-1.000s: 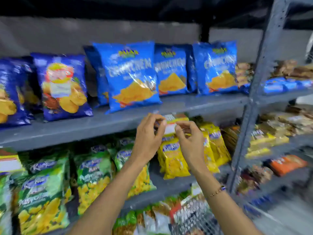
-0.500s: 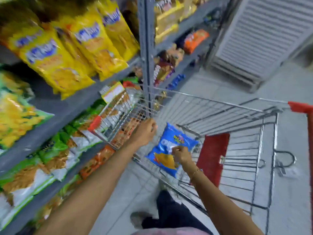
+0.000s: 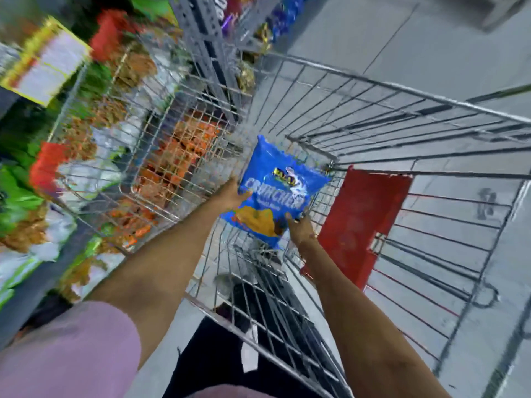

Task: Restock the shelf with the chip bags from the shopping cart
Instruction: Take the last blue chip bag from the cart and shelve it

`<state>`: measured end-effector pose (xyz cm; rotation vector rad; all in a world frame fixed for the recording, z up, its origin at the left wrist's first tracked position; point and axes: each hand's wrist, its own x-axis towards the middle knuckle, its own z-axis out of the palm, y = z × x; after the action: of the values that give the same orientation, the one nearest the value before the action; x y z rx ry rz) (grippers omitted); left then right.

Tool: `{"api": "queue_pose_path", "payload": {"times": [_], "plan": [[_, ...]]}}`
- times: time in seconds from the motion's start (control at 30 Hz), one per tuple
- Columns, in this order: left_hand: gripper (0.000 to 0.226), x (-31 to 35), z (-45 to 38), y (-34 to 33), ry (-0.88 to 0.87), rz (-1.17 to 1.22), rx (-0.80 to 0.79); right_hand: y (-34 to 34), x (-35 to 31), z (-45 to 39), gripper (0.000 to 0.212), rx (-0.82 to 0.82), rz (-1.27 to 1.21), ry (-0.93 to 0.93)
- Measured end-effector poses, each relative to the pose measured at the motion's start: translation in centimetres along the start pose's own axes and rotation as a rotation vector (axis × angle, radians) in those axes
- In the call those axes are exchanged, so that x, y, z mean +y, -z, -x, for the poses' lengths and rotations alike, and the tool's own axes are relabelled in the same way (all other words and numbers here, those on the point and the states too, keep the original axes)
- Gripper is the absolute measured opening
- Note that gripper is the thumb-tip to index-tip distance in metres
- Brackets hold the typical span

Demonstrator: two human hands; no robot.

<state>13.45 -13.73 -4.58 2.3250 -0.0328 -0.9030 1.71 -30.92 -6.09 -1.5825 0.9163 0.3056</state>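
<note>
A blue chip bag [image 3: 275,191] with a yellow chip picture is held upright inside the wire shopping cart [image 3: 373,116]. My left hand [image 3: 232,193] grips its left edge, fingers behind the bag. My right hand [image 3: 298,225] holds its lower right corner. Both arms reach down into the cart basket. No other bag shows in the cart. The shelf [image 3: 201,30] with its grey upright stands just beyond the cart's left side.
Green, orange and white snack bags [image 3: 26,202] fill the blurred lower shelves on the left. A red flap [image 3: 359,222] is on the cart's child seat at the right. Grey floor [image 3: 402,35] lies beyond the cart. My dark trousers and shoe show through the wire.
My view swung from the upper shelves down to the cart. Both hands went into the basket and took hold of the blue bag, which has since risen and turned upright.
</note>
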Motion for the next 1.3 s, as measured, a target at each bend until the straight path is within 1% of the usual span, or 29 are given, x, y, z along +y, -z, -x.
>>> {"api": "queue_pose_path", "payload": {"times": [0.03, 0.07, 0.1, 0.17, 0.2, 0.27, 0.37, 0.47, 0.53, 0.7, 0.8, 0.9, 0.97, 1.03, 1.07, 1.1, 1.13, 1.17, 1.2, 1.27, 1.3], "plan": [[0.063, -0.3, 0.0, 0.0, -0.006, -0.015, -0.011, 0.0, -0.3, 0.1, 0.05, 0.008, -0.009, 0.019], [0.06, -1.2, -2.6, -1.9, 0.039, 0.015, -0.029, -0.1, 1.3, -3.0, 0.048, -0.017, -0.05, -0.033], [0.053, -2.2, -4.9, -3.8, 0.083, 0.023, -0.016, -0.1, 2.9, -5.7, 0.046, -0.015, -0.049, -0.096], [0.039, -0.8, -3.0, -3.7, 0.076, -0.031, 0.048, -0.1, 3.7, -5.6, 0.041, 0.07, -0.04, -0.105], [0.035, -0.9, -3.1, -4.1, 0.07, -0.035, 0.065, -0.1, 4.0, -5.8, 0.04, 0.112, -0.03, -0.106], [0.032, -0.6, -3.2, -4.1, 0.054, -0.008, 0.07, 0.1, 3.9, -5.5, 0.042, 0.139, -0.042, -0.106], [0.029, -1.3, -2.3, -4.7, 0.058, 0.054, 0.074, 1.0, 4.0, -4.6, 0.041, 0.125, -0.103, -0.065], [0.028, -0.7, -1.2, -4.7, 0.01, 0.108, 0.103, 2.0, 4.2, -4.1, 0.037, 0.135, -0.126, -0.002], [0.026, 0.0, 0.0, -3.4, -0.028, 0.156, 0.141, 2.5, 2.6, -3.3, 0.034, 0.102, -0.113, 0.063], [0.033, 2.9, 7.3, 4.9, -0.182, 0.201, 0.329, 2.6, -7.2, 2.7, 0.029, -0.005, -0.209, 0.345], [0.052, 4.0, 13.3, 9.9, -0.297, 0.297, 0.465, 2.1, -13.3, 7.6, 0.024, -0.058, -0.246, 0.538], [0.063, 5.6, 19.8, 14.7, -0.397, 0.354, 0.627, 1.3, -19.5, 12.3, 0.013, -0.086, -0.254, 0.732], [0.056, 7.1, 24.6, 17.9, -0.455, 0.335, 0.777, 0.7, -23.6, 16.2, 0.01, -0.112, -0.232, 0.878], [0.039, 8.5, 29.1, 20.8, -0.51, 0.256, 0.929, 0.0, -27.6, 19.9, 0.022, -0.108, -0.209, 0.998], [0.034, 9.1, 31.2, 22.2, -0.546, 0.255, 0.998, -0.2, -29.6, 21.9, 0.022, -0.109, -0.216, 1.054], [0.031, 9.6, 32.9, 23.7, -0.581, 0.267, 1.058, -0.5, -31.5, 23.8, 0.014, -0.128, -0.219, 1.102], [0.029, 10.2, 34.6, 25.2, -0.601, 0.271, 1.127, -0.9, -33.4, 25.2, 0.012, -0.154, -0.225, 1.159], [0.026, 10.7, 36.3, 26.7, -0.619, 0.259, 1.19, -1.4, -35.1, 26.6, 0.022, -0.185, -0.219, 1.208], [0.027, 11.1, 37.6, 28.1, -0.633, 0.236, 1.256, -1.8, -36.8, 28.1, 0.025, -0.212, -0.228, 1.254], [0.032, 12.0, 40.0, 30.8, -0.651, 0.21, 1.366, -3.1, -40.4, 30.3, 0.009, -0.272, -0.28, 1.311], [0.031, 12.5, 41.1, 32.1, -0.677, 0.206, 1.391, -3.9, -42.2, 31.3, 0.003, -0.289, -0.296, 1.334]]}}
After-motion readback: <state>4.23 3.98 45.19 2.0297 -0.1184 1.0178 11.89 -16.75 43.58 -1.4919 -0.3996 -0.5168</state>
